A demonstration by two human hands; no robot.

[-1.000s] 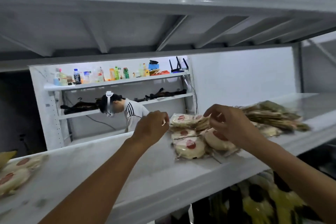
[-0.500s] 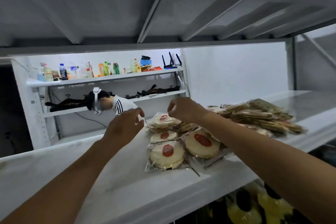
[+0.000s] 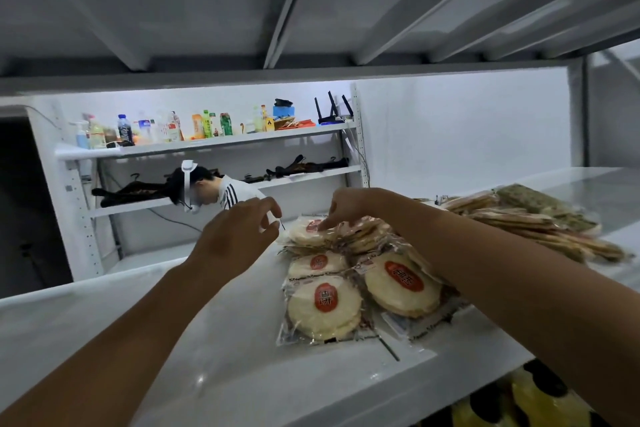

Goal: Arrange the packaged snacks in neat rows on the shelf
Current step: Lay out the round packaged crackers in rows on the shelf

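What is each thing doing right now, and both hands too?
Left hand: pinches a small white thing.
Right hand: fingertips on back packet, grip unclear.
Front packet: flat on shelf.
Right packet: tilted on other packets.
Brown packet pile: heaped, untidy.

Shelf (image 3: 207, 340): white.
Snack packets (image 3: 325, 308): cream discs, red oval labels, clear wrap.
Right pile (image 3: 519, 218): tan, with speckled green.
Shirt in background (image 3: 235, 192): white, black stripes.
Router (image 3: 332, 111): black.
Bottles (image 3: 207, 124): green, orange.
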